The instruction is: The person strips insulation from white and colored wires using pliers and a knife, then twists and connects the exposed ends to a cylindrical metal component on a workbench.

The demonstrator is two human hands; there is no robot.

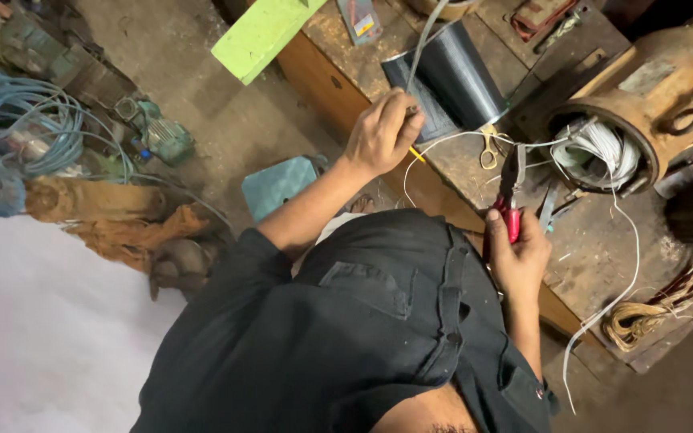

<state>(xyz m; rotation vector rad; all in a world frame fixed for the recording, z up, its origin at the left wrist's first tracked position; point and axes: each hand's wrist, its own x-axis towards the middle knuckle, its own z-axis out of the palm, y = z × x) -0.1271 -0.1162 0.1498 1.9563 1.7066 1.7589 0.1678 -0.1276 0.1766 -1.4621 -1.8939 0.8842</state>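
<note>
Pliers (510, 189) with red handles sit upright in your right hand (519, 255), which is closed around the handles, jaws pointing up over the tabletop (595, 256); your left hand (382, 133) is closed, pinching a thin white wire (443, 142) near a grey sleeve (425, 44) that rises from your fingers; the wire loops from that hand across to the white windings (603, 148) inside the rusty motor housing (655, 88) lying at the far right of the tabletop; a roll of dark sheet (455, 80) stands just beyond your left hand; yellow-handled scissors (488, 148) lie between the roll and the pliers; a bundle of blue cable (18, 128) rests on the floor at far left.
</note>
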